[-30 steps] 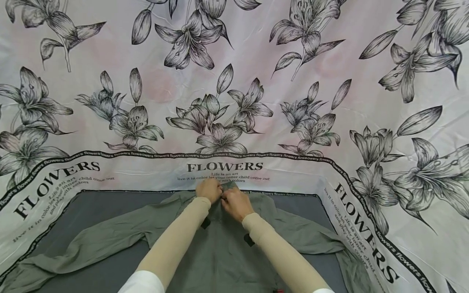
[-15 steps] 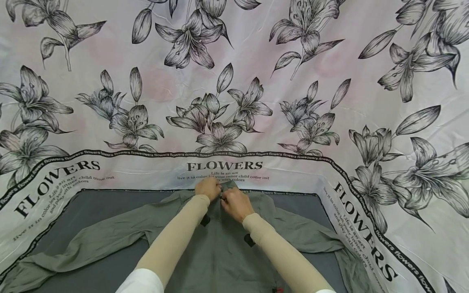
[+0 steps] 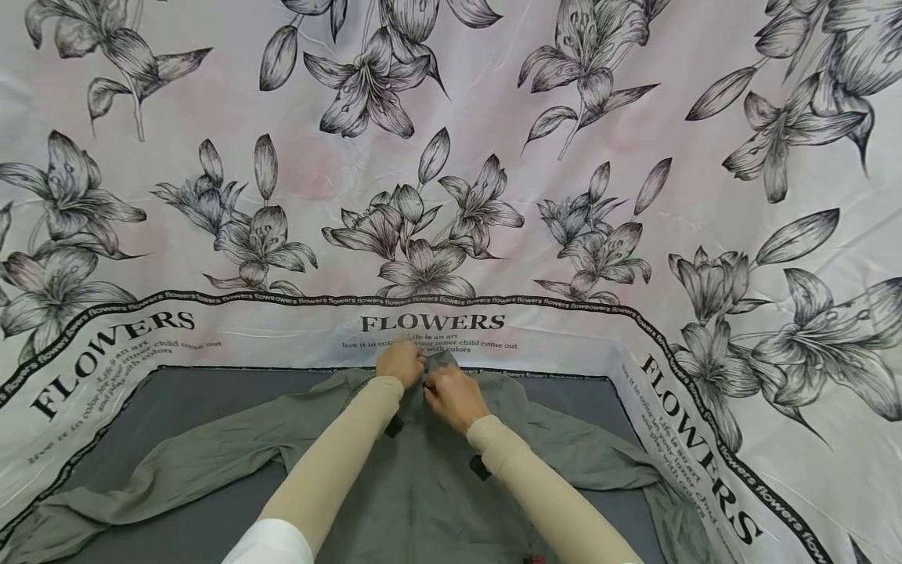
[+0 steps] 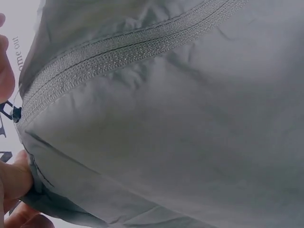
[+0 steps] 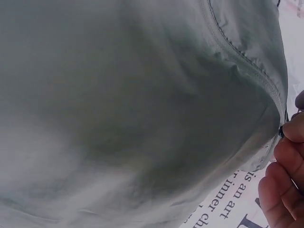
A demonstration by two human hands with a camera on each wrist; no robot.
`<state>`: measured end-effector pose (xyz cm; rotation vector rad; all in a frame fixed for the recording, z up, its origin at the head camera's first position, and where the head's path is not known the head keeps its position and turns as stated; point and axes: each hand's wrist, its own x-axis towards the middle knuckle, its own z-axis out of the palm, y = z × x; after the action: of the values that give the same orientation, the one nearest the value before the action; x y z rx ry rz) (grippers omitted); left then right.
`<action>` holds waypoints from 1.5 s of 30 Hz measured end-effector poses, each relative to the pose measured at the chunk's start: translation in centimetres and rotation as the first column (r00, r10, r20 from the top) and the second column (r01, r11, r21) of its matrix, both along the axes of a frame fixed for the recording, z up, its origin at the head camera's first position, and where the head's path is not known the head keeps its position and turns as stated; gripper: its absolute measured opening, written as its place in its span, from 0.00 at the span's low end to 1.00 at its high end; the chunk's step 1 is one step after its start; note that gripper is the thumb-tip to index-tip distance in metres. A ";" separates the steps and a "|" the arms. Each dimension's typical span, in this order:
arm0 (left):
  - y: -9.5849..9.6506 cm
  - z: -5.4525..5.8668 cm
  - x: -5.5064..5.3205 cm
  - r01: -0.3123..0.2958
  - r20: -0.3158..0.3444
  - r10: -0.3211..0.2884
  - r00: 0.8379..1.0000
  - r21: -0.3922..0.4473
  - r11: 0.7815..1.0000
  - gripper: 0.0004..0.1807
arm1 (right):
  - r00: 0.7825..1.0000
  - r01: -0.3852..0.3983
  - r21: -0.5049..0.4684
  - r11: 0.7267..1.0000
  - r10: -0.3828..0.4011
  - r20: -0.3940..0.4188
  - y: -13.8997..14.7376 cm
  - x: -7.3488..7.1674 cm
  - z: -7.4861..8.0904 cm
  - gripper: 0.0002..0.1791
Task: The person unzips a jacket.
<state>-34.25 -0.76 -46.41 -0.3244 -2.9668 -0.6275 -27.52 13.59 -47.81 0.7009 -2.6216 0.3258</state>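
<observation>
A grey-green zip-up jacket (image 3: pixel 423 501) lies spread out, its collar (image 3: pixel 442 359) at the far end between both hands. In the head view my left hand (image 3: pixel 399 363) is at the left side of the collar. Its fingers hold the jacket's edge beside the zipper (image 4: pixel 118 50) in the left wrist view. My right hand (image 3: pixel 456 395) is just to the right, fingers curled. In the right wrist view its thumb and finger pinch the small dark zipper pull (image 5: pixel 281 131) at the zipper's end. The zipper is closed along the stretch in the left wrist view.
The jacket lies on a dark grey panel (image 3: pixel 211 384) bordered by a white cloth printed with flowers and lettering (image 3: pixel 433 322). One sleeve (image 3: pixel 183 462) stretches left, the other (image 3: pixel 592 450) right and bends down. A small red tag (image 3: pixel 535 559) shows near the bottom edge.
The head view shifts slightly. Both hands stay at the collar in nearly the same place, with only small finger movement visible.
</observation>
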 end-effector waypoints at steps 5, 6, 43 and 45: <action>0.0 0.4 0.3 -0.016 0.000 0.016 1.000 0.010 1.000 0.11 | 1.000 0.012 0.004 1.000 -0.012 -0.018 -0.2 0.3 -0.1 0.07; 0.0 0.4 0.4 -0.016 0.003 0.016 1.000 0.007 1.000 0.11 | 1.000 0.007 0.005 1.000 -0.007 -0.019 -0.3 0.4 -0.2 0.07; -0.2 -0.5 0.6 0.004 -0.023 -0.003 1.000 0.056 0.998 0.10 | 0.997 -0.048 0.044 0.998 0.051 -0.062 0.0 3.4 -0.6 0.04; -0.2 -0.3 0.6 -0.001 -0.018 0.002 1.000 0.056 0.998 0.10 | 0.997 -0.052 0.045 0.998 0.055 -0.063 0.0 3.5 -0.5 0.04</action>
<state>-33.61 -0.95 -46.74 -0.3210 -2.9262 -0.7019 -24.06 13.58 -48.29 0.7838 -2.5600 0.2584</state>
